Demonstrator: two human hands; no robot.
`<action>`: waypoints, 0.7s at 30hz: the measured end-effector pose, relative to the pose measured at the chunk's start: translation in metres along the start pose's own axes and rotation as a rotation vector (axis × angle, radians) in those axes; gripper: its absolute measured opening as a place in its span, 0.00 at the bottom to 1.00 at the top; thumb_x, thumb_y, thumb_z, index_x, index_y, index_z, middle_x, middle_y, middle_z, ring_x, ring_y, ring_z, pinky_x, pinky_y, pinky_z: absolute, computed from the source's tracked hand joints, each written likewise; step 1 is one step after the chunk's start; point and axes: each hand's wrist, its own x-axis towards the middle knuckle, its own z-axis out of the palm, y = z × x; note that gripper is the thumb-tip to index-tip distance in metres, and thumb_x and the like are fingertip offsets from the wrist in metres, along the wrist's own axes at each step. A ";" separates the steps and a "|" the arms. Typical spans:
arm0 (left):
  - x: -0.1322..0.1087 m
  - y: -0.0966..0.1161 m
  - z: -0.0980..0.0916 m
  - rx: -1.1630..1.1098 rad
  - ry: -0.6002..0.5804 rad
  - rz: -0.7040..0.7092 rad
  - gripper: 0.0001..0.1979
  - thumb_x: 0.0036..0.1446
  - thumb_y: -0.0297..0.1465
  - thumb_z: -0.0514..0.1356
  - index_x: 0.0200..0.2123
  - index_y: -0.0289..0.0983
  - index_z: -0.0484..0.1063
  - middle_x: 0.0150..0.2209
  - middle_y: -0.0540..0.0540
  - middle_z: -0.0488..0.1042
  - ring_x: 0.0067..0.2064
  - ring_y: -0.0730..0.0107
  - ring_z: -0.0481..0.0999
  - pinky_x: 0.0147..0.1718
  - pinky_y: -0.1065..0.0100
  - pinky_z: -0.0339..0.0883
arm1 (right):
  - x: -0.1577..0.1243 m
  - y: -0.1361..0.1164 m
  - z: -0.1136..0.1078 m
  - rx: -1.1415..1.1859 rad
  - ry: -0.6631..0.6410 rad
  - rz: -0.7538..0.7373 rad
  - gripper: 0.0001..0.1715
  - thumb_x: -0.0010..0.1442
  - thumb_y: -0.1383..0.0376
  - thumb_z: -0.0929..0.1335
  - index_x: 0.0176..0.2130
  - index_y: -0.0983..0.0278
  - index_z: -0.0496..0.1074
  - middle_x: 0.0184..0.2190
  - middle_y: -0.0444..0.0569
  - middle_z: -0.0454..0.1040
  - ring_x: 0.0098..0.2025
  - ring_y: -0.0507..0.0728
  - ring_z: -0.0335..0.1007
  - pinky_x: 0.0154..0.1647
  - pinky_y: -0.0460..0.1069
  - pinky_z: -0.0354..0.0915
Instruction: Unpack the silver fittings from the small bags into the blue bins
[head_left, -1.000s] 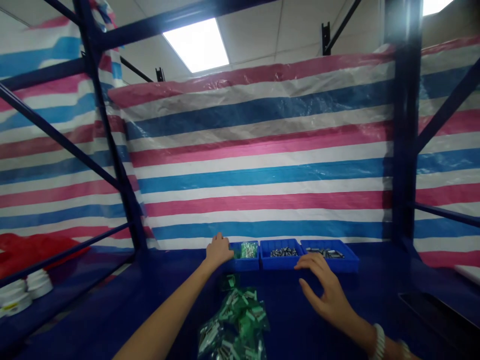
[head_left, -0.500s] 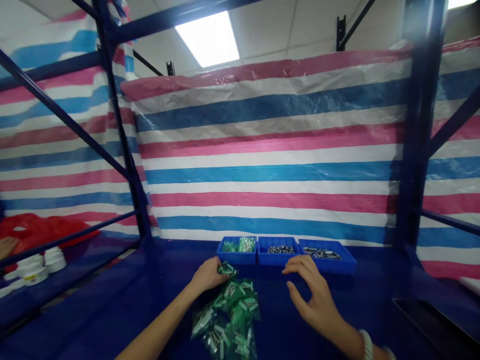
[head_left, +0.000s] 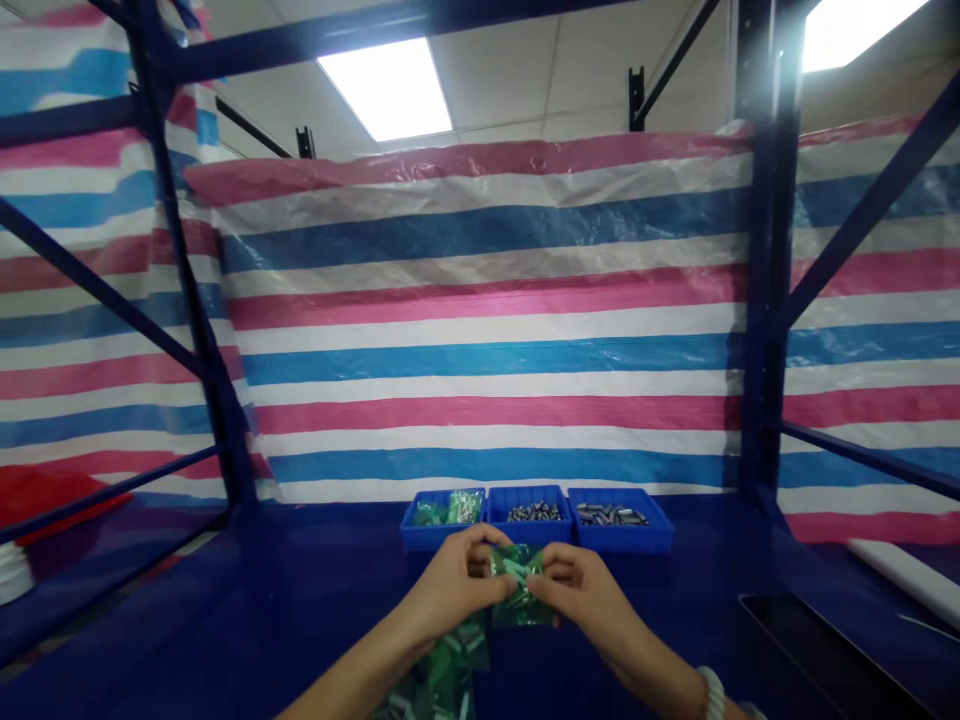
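A small green plastic bag [head_left: 519, 585] with pale pieces inside is held between both hands above the blue tabletop. My left hand [head_left: 452, 587] pinches its left edge and my right hand [head_left: 581, 592] pinches its right edge, fingers closed. Below my left wrist lies a pile of several similar green bags [head_left: 442, 672], partly cut off by the frame. Just behind my hands stand three blue trays: the left tray [head_left: 420, 537] holds green bags, the middle tray [head_left: 532, 526] and the right tray [head_left: 637, 537] hold small metal parts.
A striped pink, blue and white tarp [head_left: 487, 330] closes off the back. Dark blue rack posts [head_left: 761, 300] stand at both sides. A black tray [head_left: 817, 655] lies at the right, a white strip [head_left: 900, 575] beyond it. Something red [head_left: 45, 495] sits far left.
My left hand came back from the left tray to the pile and lifted a green bag. My right hand moved in from the right and took the bag's other edge.
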 end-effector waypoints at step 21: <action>-0.036 -0.027 0.000 0.705 0.238 1.120 0.06 0.56 0.21 0.57 0.31 0.38 0.68 0.33 0.46 0.76 0.36 0.66 0.73 0.41 0.59 0.67 | -0.024 -0.007 -0.008 -0.877 0.053 -0.950 0.10 0.59 0.75 0.65 0.38 0.61 0.69 0.35 0.48 0.75 0.38 0.57 0.69 0.41 0.54 0.64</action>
